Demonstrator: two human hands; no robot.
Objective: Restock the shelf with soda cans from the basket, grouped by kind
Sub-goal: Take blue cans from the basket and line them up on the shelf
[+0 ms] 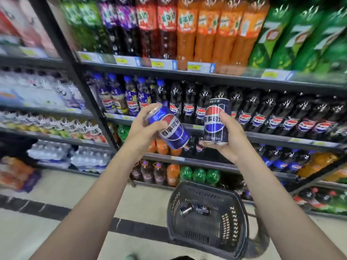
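Here, I had both hands raised above the basket (204,218), each wrapped around a can. My left hand (142,132) gripped a bright blue can (169,126), tilted with its top leaning left; my right hand (228,141) held a dark navy can (216,121) upright, just beside the blue one. Two kinds, then, so I judged they belonged in separate groups. Neither had reached the shelf (206,72) beyond the basket. Down in the basket two dark cans (194,210) lay on their sides, waiting. I could not make out a can section on the blurred shelves, so how much was already stocked was unclear.
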